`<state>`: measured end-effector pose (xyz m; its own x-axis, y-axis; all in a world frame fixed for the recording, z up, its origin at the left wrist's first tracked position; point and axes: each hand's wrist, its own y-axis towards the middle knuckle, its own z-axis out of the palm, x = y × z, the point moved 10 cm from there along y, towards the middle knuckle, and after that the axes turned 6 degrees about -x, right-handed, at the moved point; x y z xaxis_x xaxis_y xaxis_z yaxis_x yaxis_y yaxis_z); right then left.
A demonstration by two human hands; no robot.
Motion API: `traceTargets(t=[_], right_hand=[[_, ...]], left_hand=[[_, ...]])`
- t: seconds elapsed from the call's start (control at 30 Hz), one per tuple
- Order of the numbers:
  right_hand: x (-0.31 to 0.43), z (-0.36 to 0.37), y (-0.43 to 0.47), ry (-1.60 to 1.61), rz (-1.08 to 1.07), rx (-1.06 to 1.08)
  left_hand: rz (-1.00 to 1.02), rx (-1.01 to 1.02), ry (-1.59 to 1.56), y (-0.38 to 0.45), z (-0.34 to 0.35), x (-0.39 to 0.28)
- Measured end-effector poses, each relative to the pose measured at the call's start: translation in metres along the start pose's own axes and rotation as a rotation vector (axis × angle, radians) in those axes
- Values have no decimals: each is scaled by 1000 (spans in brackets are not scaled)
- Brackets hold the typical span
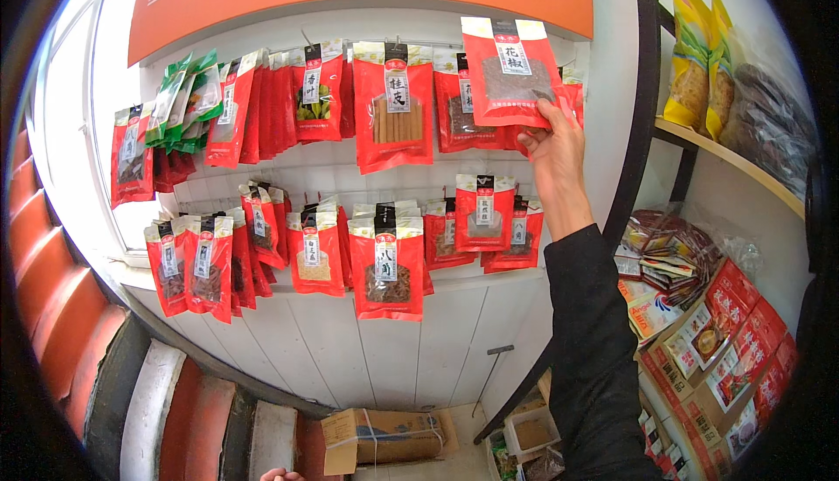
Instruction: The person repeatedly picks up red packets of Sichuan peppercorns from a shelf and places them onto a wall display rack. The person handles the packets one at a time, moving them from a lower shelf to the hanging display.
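My right hand [557, 147], in a black sleeve, reaches up to the upper row of the wall display. Its thumb lies on the front of a red and white spice packet [512, 78], pinching it by the lower right corner. Dark peppercorn-like grains show through the packet's window. Behind it hang more red packets, partly covered. Just left hangs a packet of cinnamon bark sticks [396, 120], and beyond it one of green bay leaves [318, 91]. Only some fingers of my left hand [280, 475] show at the bottom edge, and what they hold is hidden.
Below hang more packets, one with star anise [387, 284]. A black-framed shelf unit [629, 120] on the right carries yellow bags [689, 55] and boxed sachets [708, 343]. On the floor lies a strapped cardboard box [387, 438]. Orange-red panels [72, 337] line the left.
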<state>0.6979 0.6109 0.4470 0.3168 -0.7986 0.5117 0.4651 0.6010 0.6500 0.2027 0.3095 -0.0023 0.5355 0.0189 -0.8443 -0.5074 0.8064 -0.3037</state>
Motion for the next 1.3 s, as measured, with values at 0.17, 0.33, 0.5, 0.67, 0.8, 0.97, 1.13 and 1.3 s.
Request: traceTargets(t=[0.17, 0.33, 0.5, 0.67, 0.8, 0.97, 1.13, 1.3], right_hand=[[-6, 0, 6, -4, 28, -21], [-8, 3, 5, 9, 34, -3], [0, 6, 2, 34, -3, 31], [-1, 6, 6, 23, 18, 15], [-9, 1, 7, 32, 35, -3], [-7, 3, 11, 80, 15, 26], [-7, 5, 18, 84, 34, 16], [5, 13, 16, 98, -1, 18]], left_hand=[[8, 3, 5, -1, 4, 1], [19, 36, -10, 2, 4, 7], [15, 17, -6, 1, 5, 8], [20, 17, -8, 2, 4, 11], [18, 22, 3, 5, 4, 14], [24, 33, 21, 5, 4, 15], [9, 21, 22, 4, 7, 18], [4, 21, 20, 3, 9, 18]])
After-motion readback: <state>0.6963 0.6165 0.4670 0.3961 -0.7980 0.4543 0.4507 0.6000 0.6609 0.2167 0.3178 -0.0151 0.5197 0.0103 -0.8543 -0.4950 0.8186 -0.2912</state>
